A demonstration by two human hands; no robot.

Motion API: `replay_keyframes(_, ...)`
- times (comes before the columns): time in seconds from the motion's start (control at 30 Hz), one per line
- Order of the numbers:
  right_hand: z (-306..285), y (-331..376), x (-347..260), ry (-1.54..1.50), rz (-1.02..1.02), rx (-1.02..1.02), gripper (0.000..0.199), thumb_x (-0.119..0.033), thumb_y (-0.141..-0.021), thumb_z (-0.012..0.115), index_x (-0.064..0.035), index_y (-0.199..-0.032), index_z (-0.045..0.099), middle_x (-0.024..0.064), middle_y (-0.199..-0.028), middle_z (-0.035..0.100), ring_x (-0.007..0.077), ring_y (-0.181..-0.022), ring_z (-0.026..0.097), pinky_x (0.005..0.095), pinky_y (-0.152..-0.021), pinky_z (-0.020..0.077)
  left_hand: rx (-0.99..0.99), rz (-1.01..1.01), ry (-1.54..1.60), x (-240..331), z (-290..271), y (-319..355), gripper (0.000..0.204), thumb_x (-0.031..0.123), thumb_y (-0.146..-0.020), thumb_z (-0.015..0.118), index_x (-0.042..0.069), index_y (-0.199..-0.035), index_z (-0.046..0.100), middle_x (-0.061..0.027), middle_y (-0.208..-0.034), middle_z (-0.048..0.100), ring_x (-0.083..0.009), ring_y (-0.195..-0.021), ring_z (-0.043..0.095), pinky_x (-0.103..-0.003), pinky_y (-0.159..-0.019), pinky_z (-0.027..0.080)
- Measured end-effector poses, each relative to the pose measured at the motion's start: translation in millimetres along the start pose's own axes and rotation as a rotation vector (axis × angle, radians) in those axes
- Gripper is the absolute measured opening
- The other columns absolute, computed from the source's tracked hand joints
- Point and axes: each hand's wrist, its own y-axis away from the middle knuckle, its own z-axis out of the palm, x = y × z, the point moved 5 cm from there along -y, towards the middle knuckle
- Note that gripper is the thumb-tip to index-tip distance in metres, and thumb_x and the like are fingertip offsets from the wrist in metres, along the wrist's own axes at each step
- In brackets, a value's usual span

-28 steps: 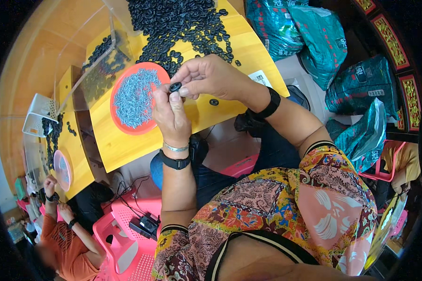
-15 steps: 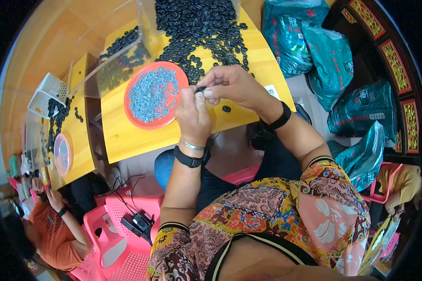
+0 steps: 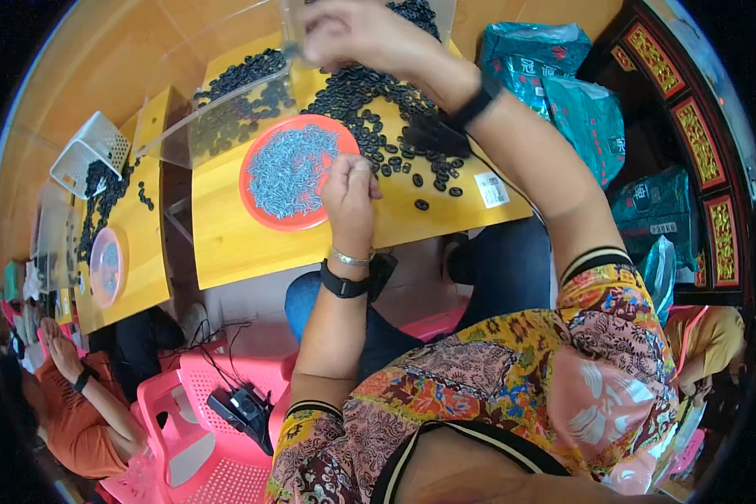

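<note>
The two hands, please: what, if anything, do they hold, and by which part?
I cannot tell: the left hand is curled closed, the right hand blurred.

Pale characters [image 3: 527, 69] on teal bags [image 3: 595, 122]; white code label [image 3: 492, 191] on yellow table [image 3: 256, 256].

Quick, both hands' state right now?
Left hand: curled closed by the red plate; any contents hidden.
Right hand: blurred near the black pieces; open or closed can't be told.

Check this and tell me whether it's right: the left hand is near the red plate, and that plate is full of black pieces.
Not quite: the head view shows silvery pieces in the red plate, not black ones. The left hand is near it, as stated.
</note>
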Motion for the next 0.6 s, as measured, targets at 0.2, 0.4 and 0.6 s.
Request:
replay_keyframes(0.2, 18.9, -16.5, 16.3, 0.346, -0.112, 0.101, 0.031, -0.022, -0.072, 0.067, -0.0061, -0.099, 0.066, 0.0106, -0.084, 0.067, 0.0224, -0.076, 0.065, 0.0311, -0.071, 0.0504, 0.109, -0.029, 0.192, 5.7, -22.4, -8.0, 0.014, 0.012, -0.090, 0.046, 0.005, -0.078, 0.050, -0.0012, -0.060, 0.051, -0.0074, -0.049, 0.048, -0.019, -0.046, 0.036)
replay_keyframes(0.4, 4.0, 75.6, 62.8, 0.560, 0.232, -0.257, 0.016, -0.016, -0.076, 0.065, -0.0059, -0.089, 0.067, 0.0067, -0.075, 0.066, 0.0155, -0.070, 0.063, 0.0289, -0.065, 0.0479, 0.104, -0.027, 0.185, 9.1, -25.5, -10.5, 0.016, 0.014, -0.091, 0.045, 0.005, -0.080, 0.051, -0.0025, -0.062, 0.053, -0.0092, -0.049, 0.049, -0.019, -0.046, 0.038)
replay_keyframes(0.6, -10.0, 107.9, 96.4, 0.760, 0.503, -0.271, 0.011, -0.020, -0.070, 0.066, -0.0116, -0.076, 0.068, 0.0060, -0.074, 0.066, 0.0230, -0.072, 0.063, 0.0346, -0.064, 0.0483, 0.099, -0.036, 0.160, 5.0, -23.3, -11.3, 0.015, 0.015, -0.091, 0.045, 0.005, -0.081, 0.052, -0.0024, -0.062, 0.053, -0.0095, -0.049, 0.050, -0.020, -0.046, 0.039)
